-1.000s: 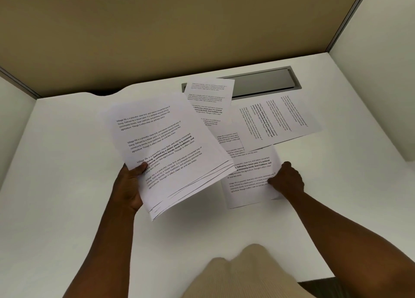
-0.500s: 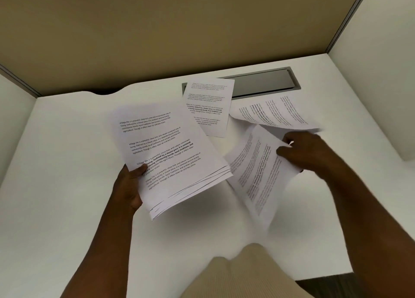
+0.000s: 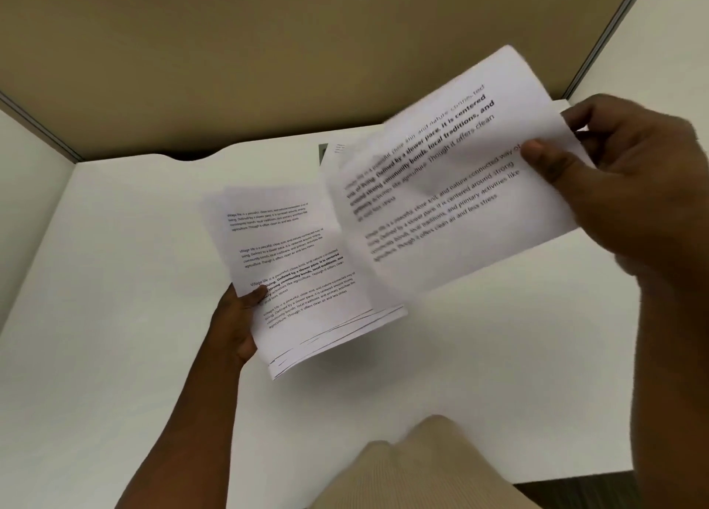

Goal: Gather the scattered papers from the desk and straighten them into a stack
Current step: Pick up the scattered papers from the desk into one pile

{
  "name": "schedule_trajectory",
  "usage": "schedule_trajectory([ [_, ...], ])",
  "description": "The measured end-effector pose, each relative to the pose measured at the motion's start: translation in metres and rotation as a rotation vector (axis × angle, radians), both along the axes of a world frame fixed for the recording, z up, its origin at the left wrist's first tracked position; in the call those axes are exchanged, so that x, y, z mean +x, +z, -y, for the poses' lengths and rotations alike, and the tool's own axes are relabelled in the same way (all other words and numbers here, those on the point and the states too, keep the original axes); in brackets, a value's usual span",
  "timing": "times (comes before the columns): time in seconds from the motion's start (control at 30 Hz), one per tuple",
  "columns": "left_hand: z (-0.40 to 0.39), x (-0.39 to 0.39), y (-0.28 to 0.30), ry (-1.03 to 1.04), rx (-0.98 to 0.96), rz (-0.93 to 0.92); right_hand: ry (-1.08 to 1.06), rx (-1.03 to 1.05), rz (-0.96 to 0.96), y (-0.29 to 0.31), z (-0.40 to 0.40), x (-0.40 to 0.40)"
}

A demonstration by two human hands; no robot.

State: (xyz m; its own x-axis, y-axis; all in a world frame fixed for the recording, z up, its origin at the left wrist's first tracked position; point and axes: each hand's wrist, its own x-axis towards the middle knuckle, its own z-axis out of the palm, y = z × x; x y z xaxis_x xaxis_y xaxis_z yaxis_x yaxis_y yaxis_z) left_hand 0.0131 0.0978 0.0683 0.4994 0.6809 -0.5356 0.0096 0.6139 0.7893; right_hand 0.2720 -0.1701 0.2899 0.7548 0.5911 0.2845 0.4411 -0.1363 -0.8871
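My left hand (image 3: 238,320) grips a stack of several printed sheets (image 3: 303,278) by its left edge, held tilted above the white desk (image 3: 115,278). My right hand (image 3: 629,186) pinches a single printed sheet (image 3: 452,186) at its right edge, lifted high and close to the camera. This sheet is blurred and its left part overlaps the stack's right side. It hides the back of the desk, so the papers lying there are out of sight except for a small corner of one sheet (image 3: 337,148).
A tan partition wall (image 3: 307,48) runs along the desk's back, with a pale panel (image 3: 675,29) on the right. A sliver of the grey cable tray (image 3: 323,155) shows behind the lifted sheet. A beige-clad knee (image 3: 414,470) sits at the desk's front edge.
My right hand picked one sheet off the desk, raised it up and toward the camera, and brought it over the stack's right side. The left hand kept the stack almost still.
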Motion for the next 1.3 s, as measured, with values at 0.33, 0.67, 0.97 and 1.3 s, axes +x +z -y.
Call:
schedule_trajectory([
  [0.33, 0.015, 0.02, 0.026, -0.171, 0.041, 0.099, -0.003, 0.086, -0.725, -0.106, -0.049, -0.018],
  [0.67, 0.02, 0.032, 0.033, -0.197, -0.004, 0.181, -0.005, -0.375, -0.675, -0.181, -0.066, -0.024],
  [0.97, 0.01, 0.033, 0.006, -0.097, -0.092, -0.02, 0.055, -0.318, -0.751, -0.213, -0.072, -0.034],
  [1.3, -0.017, 0.02, -0.013, -0.009, 0.033, -0.033, -0.031, -0.375, -0.868, -0.238, -0.088, -0.006],
])
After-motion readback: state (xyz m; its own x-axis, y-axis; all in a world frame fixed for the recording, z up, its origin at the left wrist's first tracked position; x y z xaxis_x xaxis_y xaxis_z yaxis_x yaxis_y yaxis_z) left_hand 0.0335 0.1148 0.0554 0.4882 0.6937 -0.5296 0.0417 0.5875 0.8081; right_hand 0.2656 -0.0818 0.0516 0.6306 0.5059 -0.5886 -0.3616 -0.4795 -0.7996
